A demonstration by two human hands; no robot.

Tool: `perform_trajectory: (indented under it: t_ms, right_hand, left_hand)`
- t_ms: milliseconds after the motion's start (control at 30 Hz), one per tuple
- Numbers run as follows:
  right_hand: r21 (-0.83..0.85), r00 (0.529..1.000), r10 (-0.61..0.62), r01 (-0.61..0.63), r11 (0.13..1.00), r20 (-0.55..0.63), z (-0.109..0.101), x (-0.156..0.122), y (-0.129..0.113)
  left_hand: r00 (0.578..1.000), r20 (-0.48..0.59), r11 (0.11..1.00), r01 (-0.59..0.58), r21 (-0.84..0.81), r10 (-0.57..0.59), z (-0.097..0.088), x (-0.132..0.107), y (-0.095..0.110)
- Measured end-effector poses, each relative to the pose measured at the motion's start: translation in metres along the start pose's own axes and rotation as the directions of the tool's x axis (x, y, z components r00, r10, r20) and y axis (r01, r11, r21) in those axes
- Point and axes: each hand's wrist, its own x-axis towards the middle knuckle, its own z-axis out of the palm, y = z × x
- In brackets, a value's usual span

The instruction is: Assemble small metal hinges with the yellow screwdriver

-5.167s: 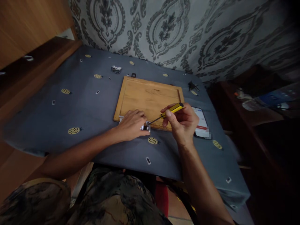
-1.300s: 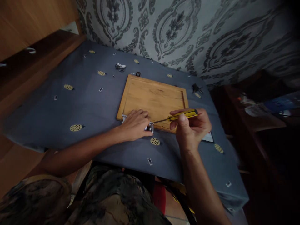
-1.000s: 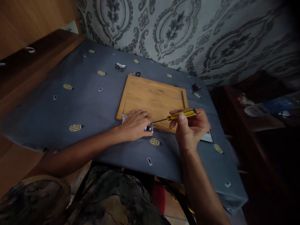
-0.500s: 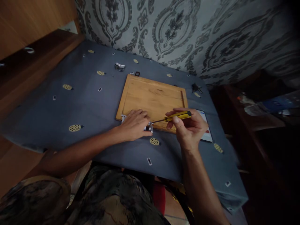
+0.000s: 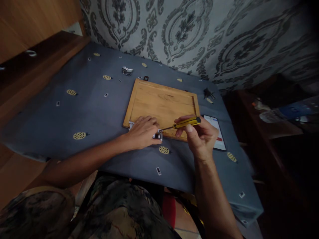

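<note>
A wooden cabinet door panel (image 5: 163, 104) lies flat on a table covered with a blue-grey cloth (image 5: 87, 113). My left hand (image 5: 143, 132) rests closed over a metal hinge (image 5: 158, 135) at the panel's near edge and presses it down. My right hand (image 5: 199, 136) is closed round a yellow-and-black screwdriver (image 5: 185, 122). Its thin shaft slants down to the left, with the tip at the hinge beside my left fingers.
A phone (image 5: 215, 131) with a lit screen lies right of the panel, partly behind my right hand. A second metal hinge (image 5: 127, 70) and a small dark object (image 5: 208, 94) sit at the back of the table. Dark shelves (image 5: 274, 126) stand to the right, patterned wallpaper behind.
My right hand with the screwdriver has shifted slightly left and turned, uncovering more of the phone. My left hand has stayed on the hinge.
</note>
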Motion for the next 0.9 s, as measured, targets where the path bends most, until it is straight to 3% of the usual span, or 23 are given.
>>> perform_trajectory:
  t_ms: [500, 733, 900]
  right_hand:
    - [0.001, 0.99, -0.035, 0.036, 0.999, -0.136, 0.01, 0.001, 0.006]
    - [-0.019, 0.996, 0.035, -0.037, 0.999, -0.084, 0.003, 0.001, 0.007]
    - [-0.04, 0.993, 0.023, -0.028, 0.999, -0.118, 0.006, 0.001, 0.007]
  left_hand:
    - [1.0, 0.009, 1.0, -0.001, 0.005, 0.001, -0.001, -0.001, 0.0]
    - [1.0, 0.015, 1.0, 0.001, -0.011, -0.001, 0.0, -0.001, 0.0]
    - [1.0, 0.003, 1.0, 0.005, -0.027, -0.005, 0.001, 0.0, 0.0]
